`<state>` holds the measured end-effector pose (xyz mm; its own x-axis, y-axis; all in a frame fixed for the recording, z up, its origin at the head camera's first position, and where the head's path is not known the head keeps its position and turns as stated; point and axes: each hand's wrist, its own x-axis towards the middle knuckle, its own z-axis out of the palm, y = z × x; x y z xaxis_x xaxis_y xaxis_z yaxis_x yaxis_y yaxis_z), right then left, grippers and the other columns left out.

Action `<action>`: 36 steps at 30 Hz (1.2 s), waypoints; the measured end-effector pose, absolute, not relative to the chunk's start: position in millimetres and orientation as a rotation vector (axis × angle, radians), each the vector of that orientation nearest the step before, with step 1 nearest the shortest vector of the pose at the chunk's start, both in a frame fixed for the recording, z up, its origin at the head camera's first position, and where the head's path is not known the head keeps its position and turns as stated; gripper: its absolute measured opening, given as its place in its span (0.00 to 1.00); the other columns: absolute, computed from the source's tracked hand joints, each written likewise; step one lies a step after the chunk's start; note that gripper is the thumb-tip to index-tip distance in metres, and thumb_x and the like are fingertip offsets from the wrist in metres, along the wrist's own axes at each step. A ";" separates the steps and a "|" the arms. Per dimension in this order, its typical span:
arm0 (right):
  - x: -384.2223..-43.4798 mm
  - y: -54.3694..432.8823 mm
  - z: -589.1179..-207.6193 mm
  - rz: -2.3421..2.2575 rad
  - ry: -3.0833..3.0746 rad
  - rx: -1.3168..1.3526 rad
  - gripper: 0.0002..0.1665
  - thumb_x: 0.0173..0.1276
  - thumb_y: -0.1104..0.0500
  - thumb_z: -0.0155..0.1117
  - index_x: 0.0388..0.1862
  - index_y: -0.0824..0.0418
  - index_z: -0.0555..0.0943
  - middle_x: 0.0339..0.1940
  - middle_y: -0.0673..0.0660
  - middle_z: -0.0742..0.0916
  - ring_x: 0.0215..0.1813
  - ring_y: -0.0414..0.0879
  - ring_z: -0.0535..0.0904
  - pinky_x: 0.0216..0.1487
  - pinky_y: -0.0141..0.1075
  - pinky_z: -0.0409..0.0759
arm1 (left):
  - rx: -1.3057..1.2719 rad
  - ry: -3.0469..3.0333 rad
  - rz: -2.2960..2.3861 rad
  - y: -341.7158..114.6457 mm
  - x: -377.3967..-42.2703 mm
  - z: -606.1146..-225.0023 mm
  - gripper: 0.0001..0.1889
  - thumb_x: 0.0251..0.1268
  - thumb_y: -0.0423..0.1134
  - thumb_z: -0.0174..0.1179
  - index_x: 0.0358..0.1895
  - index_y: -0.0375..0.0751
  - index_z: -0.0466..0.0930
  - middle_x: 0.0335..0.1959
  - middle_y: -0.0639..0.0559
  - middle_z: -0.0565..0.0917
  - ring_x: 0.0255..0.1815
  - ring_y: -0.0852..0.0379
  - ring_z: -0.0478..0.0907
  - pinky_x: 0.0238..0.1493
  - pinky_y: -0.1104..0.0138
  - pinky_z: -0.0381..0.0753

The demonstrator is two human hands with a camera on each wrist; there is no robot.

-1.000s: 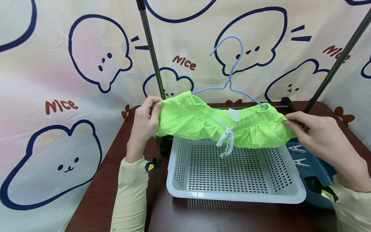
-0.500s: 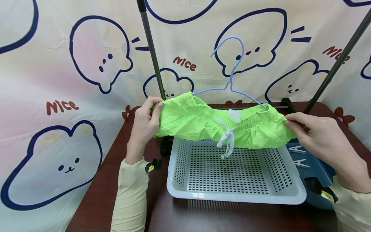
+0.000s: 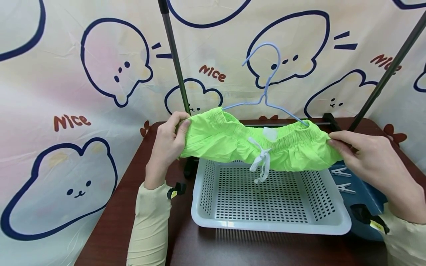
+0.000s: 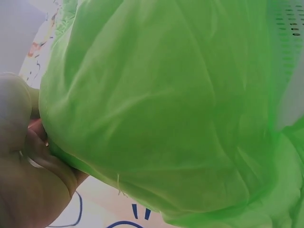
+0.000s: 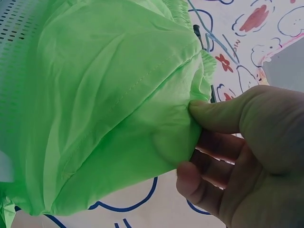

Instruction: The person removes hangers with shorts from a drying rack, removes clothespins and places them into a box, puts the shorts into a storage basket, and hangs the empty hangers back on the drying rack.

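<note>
Bright green shorts (image 3: 226, 138) with a gathered elastic waist and a tied white drawstring (image 3: 261, 160) are stretched sideways between my two hands. A blue wire hanger (image 3: 266, 92) sits inside the waistband, its hook standing up above it. My left hand (image 3: 168, 142) pinches the left side of the shorts between thumb and fingers. On the opposite side, my right hand (image 3: 376, 159) pinches the other edge; the right wrist view shows its thumb (image 5: 218, 114) pressed on the fabric. The cloth hides the hanger's lower part.
Below the shorts stands a pale perforated plastic basket (image 3: 271, 227) on a dark wooden table (image 3: 110, 225). To its right lies a blue tray (image 3: 362, 192) with white clothespins (image 3: 346, 187). Dark poles (image 3: 175, 55) rise at the back before a printed curtain (image 3: 133, 111).
Almost nothing differs. Both hands keep their grip, and the shorts with the hanger have shifted very slightly down and right in the head view.
</note>
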<state>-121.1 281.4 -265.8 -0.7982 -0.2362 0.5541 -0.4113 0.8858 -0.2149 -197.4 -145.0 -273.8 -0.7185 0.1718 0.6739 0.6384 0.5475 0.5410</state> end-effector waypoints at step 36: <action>-116.7 277.8 -263.6 0.425 -2.471 0.591 0.20 0.52 0.75 0.72 0.45 0.66 0.85 0.35 0.65 0.88 0.25 0.46 0.76 0.38 0.06 0.62 | -0.735 -2.265 -0.977 -139.3 -189.8 -268.8 0.06 0.72 0.33 0.54 0.46 0.37 0.78 0.37 0.44 0.84 0.30 0.55 0.74 0.33 0.65 0.73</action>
